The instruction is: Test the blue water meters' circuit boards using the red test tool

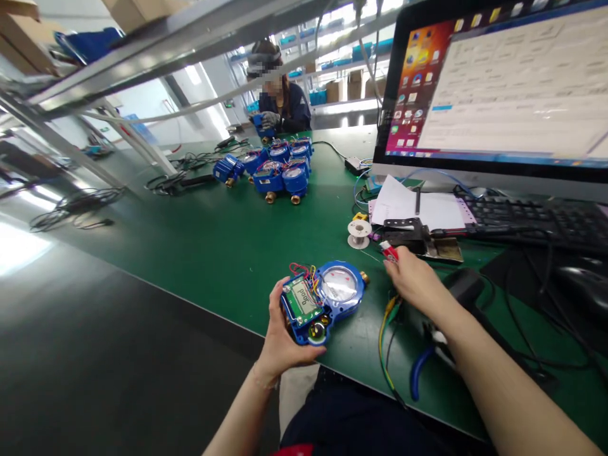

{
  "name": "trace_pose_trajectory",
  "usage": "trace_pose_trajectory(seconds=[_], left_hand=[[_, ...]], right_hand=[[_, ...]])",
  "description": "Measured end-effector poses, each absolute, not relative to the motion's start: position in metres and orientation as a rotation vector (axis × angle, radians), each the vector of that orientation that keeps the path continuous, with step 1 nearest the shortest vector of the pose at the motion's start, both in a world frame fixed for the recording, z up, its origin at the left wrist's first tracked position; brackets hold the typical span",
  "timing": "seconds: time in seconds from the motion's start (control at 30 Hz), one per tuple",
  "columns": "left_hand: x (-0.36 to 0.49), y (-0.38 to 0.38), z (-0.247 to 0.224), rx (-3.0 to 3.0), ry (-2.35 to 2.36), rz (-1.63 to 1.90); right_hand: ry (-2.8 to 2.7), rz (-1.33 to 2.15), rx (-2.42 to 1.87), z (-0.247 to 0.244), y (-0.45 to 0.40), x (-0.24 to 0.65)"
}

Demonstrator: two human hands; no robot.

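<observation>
A blue water meter (pixel 349 310) lies on the green bench with its electronics side open. It has a round clear dial, a brass fitting, and a small circuit board (pixel 303 299) with a lit display and red and yellow wires. My left hand (pixel 285 335) grips the board end, thumb at the near edge and fingers along the far side. To the right, my right hand (pixel 414 273) is closed around a small red-and-white thing (pixel 389 251), its kind unclear. Below that hand lie yellow and green clip leads (pixel 390 310). A solder wire spool (pixel 359 233) stands just beyond.
Several more blue meters (pixel 280 168) stand farther back, where a co-worker (pixel 285 104) holds another. A monitor (pixel 494 95), a keyboard (pixel 517 218) and papers (pixel 418 206) occupy the right. Blue-handled pliers (pixel 420 373) lie near the front edge; loose cables (pixel 178 177) lie at left.
</observation>
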State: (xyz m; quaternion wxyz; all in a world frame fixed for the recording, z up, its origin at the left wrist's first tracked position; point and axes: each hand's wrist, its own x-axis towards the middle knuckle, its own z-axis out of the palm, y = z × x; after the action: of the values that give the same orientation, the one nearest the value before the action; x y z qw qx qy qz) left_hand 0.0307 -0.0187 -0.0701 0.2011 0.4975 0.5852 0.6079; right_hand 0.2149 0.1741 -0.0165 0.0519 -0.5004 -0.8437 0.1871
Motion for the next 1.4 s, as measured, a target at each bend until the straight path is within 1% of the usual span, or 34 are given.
trace_pose_trajectory(seconds=[0.03,0.13,0.2,0.3,0.4,0.5,0.6,0.67,0.83,0.93,1.13,1.4], left_hand=[[0.024,-0.018,-0.072,1.452,1.585,1.692],[0.007,-0.015,-0.075,1.691,1.514,1.624],[0.000,-0.015,-0.073,1.848,1.518,1.555],[-0.002,-0.017,-0.069,2.017,1.565,1.473],[0.002,-0.023,-0.068,2.105,1.602,1.423],[0.004,-0.030,-0.071,2.160,1.644,1.377],[0.001,-0.032,-0.076,2.233,1.663,1.339],[-0.006,-0.029,-0.078,2.285,1.650,1.315],[-0.028,-0.009,-0.076,2.386,1.665,1.165],[-0.030,-0.005,-0.071,2.366,1.689,1.091],[-0.017,-0.010,-0.072,2.136,1.633,1.275],[-0.014,-0.012,-0.074,1.995,1.599,1.402]], right_hand=[[-2.503,0.743,-1.418,-0.009,0.166,0.222],[-2.049,1.624,-0.895,0.005,0.130,0.234],[-1.639,2.100,-0.745,0.005,0.103,0.233],[-1.057,2.557,-0.848,-0.004,0.073,0.223],[-0.676,2.824,-0.866,-0.010,0.056,0.211],[-0.516,2.967,-0.798,-0.013,0.047,0.201],[-0.467,3.038,-0.826,-0.017,0.040,0.192],[-0.444,3.027,-0.865,-0.020,0.036,0.188],[-0.383,2.833,-0.891,-0.021,0.035,0.185],[-0.459,2.890,-0.851,-0.020,0.042,0.185],[-0.596,2.982,-0.928,-0.023,0.052,0.177],[-0.604,3.025,-0.905,-0.021,0.058,0.171]])
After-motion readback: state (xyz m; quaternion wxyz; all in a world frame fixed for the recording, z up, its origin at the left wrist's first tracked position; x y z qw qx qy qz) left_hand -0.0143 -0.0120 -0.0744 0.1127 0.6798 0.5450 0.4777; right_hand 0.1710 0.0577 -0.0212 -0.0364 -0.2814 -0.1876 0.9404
